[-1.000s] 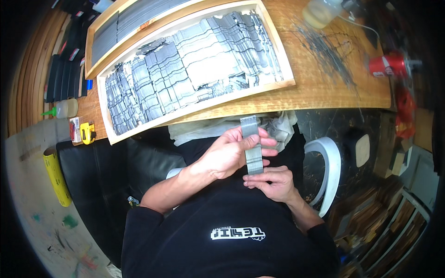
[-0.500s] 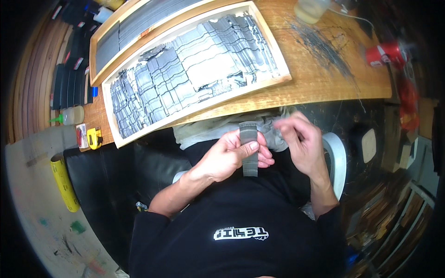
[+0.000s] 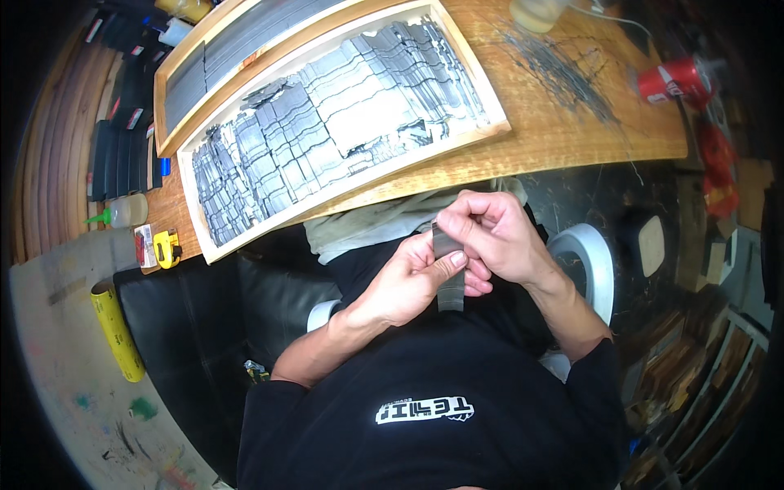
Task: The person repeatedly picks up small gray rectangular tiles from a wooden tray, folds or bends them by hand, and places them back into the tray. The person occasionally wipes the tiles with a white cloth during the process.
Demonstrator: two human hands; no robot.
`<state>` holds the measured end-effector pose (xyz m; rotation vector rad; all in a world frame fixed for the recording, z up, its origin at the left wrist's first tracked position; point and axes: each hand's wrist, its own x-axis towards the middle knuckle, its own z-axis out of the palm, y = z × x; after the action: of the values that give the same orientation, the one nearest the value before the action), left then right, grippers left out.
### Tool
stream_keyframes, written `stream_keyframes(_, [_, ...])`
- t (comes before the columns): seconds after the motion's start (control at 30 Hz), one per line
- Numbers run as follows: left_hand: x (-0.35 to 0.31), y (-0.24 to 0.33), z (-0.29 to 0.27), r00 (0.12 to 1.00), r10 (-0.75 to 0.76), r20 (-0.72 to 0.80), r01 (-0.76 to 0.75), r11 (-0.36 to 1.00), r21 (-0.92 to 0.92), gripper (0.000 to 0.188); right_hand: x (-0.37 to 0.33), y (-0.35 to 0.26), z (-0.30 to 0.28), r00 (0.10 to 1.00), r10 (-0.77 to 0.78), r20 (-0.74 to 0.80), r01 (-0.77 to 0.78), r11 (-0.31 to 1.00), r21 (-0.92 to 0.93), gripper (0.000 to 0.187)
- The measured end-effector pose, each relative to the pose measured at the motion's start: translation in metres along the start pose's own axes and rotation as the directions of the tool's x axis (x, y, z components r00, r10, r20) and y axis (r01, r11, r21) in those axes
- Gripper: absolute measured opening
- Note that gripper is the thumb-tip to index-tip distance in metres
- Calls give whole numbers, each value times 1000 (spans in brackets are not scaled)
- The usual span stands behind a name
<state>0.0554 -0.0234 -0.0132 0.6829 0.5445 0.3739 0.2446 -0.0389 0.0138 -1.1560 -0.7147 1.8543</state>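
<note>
My left hand [image 3: 408, 279] grips a narrow, flat grey strip [image 3: 451, 296] with faint cross lines, its thumb pressed on the front face. The strip stands upright in front of my dark shirt, its lower end sticking out below the thumb. At the top end, my right hand [image 3: 500, 237] has thumb and fingertips pinched together against the strip, covering part of it. Beyond the hands, a shallow wooden tray [image 3: 469, 69] lies on the table, filled with rows of grey strip-like pieces.
A second wooden tray [image 3: 163, 110] sits behind the first. Thin dark strands [image 3: 563, 75] are heaped on the wooden table [image 3: 588, 147], near a red can [image 3: 674, 80]. On the left are a yellow tape measure [image 3: 168, 249], a green-tipped bottle [image 3: 128, 211] and a yellow roll [image 3: 117, 331].
My right hand has come in leftward from beside the strip and closed on its top end. The left hand and strip have shifted slightly right.
</note>
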Motion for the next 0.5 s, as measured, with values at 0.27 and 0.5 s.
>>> stream_keyframes(0.27, [1,1,8,987,138,-80,-111,956,273,24,5,15,2,996,-56,-76,62,994,87,12])
stream_keyframes(0.5, [-4,5,2,995,-86,-57,75,983,-167,21,2,10,-2,996,-76,38,79,995,-62,24])
